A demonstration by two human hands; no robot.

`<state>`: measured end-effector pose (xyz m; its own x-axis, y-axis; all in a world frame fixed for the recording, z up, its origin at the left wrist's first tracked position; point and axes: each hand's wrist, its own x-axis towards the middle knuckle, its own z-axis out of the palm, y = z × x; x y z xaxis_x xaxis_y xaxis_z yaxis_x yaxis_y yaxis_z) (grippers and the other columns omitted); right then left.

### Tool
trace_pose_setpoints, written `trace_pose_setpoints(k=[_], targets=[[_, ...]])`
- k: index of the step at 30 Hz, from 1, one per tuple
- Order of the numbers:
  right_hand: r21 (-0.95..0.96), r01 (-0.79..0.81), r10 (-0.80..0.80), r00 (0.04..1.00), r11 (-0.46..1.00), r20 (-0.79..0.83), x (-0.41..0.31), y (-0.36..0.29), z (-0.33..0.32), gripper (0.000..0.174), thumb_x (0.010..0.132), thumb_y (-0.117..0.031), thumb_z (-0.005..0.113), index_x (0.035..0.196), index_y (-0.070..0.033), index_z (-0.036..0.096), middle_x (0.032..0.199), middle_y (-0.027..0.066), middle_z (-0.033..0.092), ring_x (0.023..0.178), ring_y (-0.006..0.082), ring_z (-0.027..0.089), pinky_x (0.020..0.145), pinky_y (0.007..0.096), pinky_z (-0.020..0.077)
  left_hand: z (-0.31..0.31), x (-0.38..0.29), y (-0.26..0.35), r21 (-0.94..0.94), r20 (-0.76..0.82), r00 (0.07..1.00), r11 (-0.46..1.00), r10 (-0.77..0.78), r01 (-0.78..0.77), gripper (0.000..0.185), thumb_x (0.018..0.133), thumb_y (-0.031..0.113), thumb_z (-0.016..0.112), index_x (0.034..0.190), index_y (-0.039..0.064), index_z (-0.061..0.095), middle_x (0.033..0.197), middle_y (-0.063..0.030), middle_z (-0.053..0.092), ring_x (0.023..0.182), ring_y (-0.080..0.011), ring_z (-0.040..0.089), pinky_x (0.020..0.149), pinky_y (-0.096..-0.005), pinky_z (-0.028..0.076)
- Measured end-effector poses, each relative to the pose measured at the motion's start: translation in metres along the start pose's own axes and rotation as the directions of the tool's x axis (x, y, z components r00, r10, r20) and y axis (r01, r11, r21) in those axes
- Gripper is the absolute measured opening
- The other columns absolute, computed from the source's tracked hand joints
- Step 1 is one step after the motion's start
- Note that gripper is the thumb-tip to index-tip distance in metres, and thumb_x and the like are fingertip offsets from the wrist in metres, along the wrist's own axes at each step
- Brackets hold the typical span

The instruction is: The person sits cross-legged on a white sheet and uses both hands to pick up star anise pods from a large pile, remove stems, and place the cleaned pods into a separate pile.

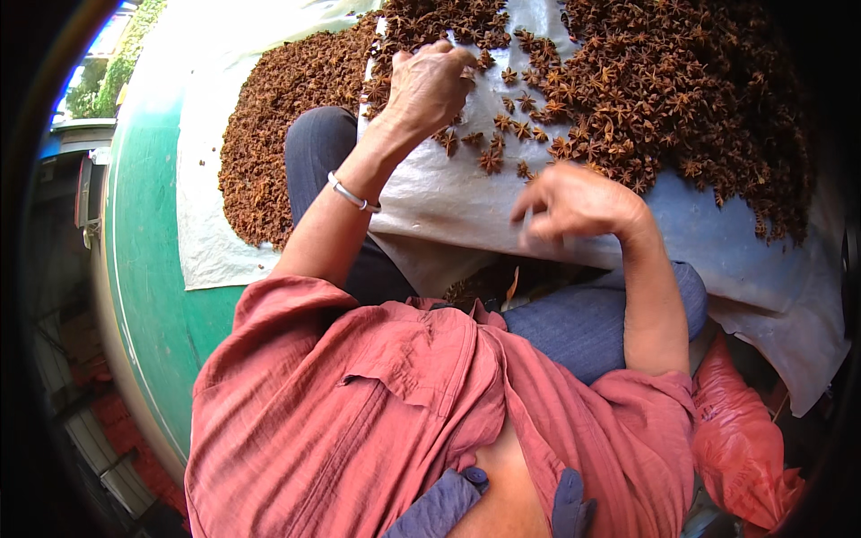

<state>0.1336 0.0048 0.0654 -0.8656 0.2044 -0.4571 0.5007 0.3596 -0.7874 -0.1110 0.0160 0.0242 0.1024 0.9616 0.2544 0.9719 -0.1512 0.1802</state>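
Observation:
My left hand [430,87], with a bangle on its wrist, is bent over loose star anise at the near edge of the upper middle pile [444,20]. Its fingertips are turned away from view, so whether it holds a piece is hidden. Lower and to the right, my right hand [578,202] hovers by the near edge of a large star anise pile [646,101]. Motion blurs its fingers; they look apart, with nothing visible between them. Several single star anise pods [491,161] lie scattered on a pale plastic sheet [444,202] between both hands.
A heap of smaller brown pieces [289,121] spreads on a white sheet [202,249] at left. Beneath is a green tabletop [151,269] with a white edge line. A red plastic bag [736,430] sits low at right. My bent knees flank a dark gap below the sheet's near edge.

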Motion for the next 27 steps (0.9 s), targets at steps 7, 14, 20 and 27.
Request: trace_pose_setpoints(k=[7, 14, 20, 27], targets=[[-0.481, -0.39, -0.178, 0.603, 0.785, -0.778, 0.054, 0.047, 0.008, 0.009, 0.08, -0.005, 0.07, 0.087, -0.001, 0.065, 0.086, 0.0144, 0.065, 0.081, 0.0329, 0.07, 0.07, 0.0426, 0.057, -0.004, -0.046, 0.01, -0.265, -0.051, 0.995, 0.961, -0.09, 0.073, 0.012, 0.089, 0.014, 0.064, 0.091, 0.006, 0.073, 0.09, -0.0125, 0.068, 0.083, -0.0309, 0.067, 0.074, -0.0416, 0.053], [-0.043, 0.366, -0.229, 0.482, 0.929, -0.846, 0.048, 0.033, 0.007, 0.015, 0.085, 0.002, 0.069, 0.1, 0.001, 0.073, 0.106, 0.0055, 0.069, 0.081, 0.0116, 0.064, 0.067, 0.0265, 0.0528, -0.008, -0.045, 0.048, -0.906, 0.282, 0.958, 0.316, -0.045, 0.282, 0.038, 0.092, 0.003, 0.058, 0.13, 0.0, 0.053, 0.101, -0.0139, 0.071, 0.076, -0.0171, 0.071, 0.065, -0.0285, 0.058], [0.579, 0.71, -0.026, 0.641, 0.401, -0.767, 0.033, 0.011, 0.004, 0.009, 0.087, 0.002, 0.066, 0.093, 0.003, 0.073, 0.106, 0.0083, 0.066, 0.081, 0.0141, 0.064, 0.071, 0.0254, 0.0534, -0.01, -0.044, 0.051, -0.832, 0.493, 0.87, -0.291, 0.001, 0.472, 0.017, 0.095, 0.009, 0.056, 0.103, -0.005, 0.062, 0.069, -0.0082, 0.065, 0.055, -0.0153, 0.065, 0.053, -0.0294, 0.057], [0.746, 0.207, -0.6, 0.74, 0.633, 0.304, 0.0, -0.021, -0.009, 0.031, 0.082, -0.008, 0.073, 0.11, 0.005, 0.07, 0.101, 0.0133, 0.072, 0.085, 0.0186, 0.069, 0.079, 0.0299, 0.0545, -0.029, -0.008, -0.004, 0.057, -0.19, 0.968, 0.983, -0.161, 0.175, 0.028, 0.089, 0.025, 0.07, 0.105, 0.002, 0.065, 0.098, -0.0159, 0.067, 0.088, -0.0241, 0.065, 0.076, -0.0442, 0.052]])
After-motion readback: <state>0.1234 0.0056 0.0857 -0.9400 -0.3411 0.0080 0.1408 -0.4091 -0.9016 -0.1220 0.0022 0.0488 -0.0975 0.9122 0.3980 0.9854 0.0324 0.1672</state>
